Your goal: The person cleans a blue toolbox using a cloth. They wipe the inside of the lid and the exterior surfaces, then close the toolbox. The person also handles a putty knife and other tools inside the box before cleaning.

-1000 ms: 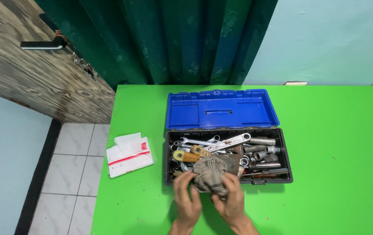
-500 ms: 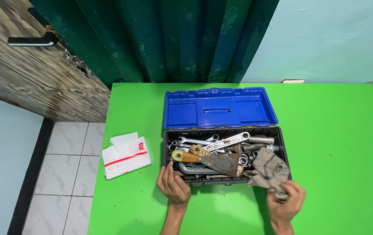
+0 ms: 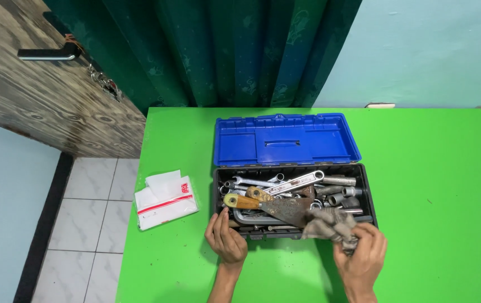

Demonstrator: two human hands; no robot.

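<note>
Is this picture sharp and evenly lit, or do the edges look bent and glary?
Head view: light is soft and even, with faint shadows under the left hand and right hand; no strong glare on the bright green table; the open blue-lidded black toolbox is sharp; the wide lens slants the wooden door.

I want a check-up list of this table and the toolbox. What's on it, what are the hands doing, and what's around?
Surface: green table, mostly bare.
Job's things: open toolbox with blue lid, full of spanners, sockets and a wooden-handled scraper; grey rag at its front right corner.
Clutter: white packet with red stripe at the table's left edge.
Hands: left hand rests on the toolbox's front edge; right hand grips the rag.
Cables: nothing seen.
Surroundings: green curtain, wooden door with handle, tiled floor, pale blue wall.
</note>
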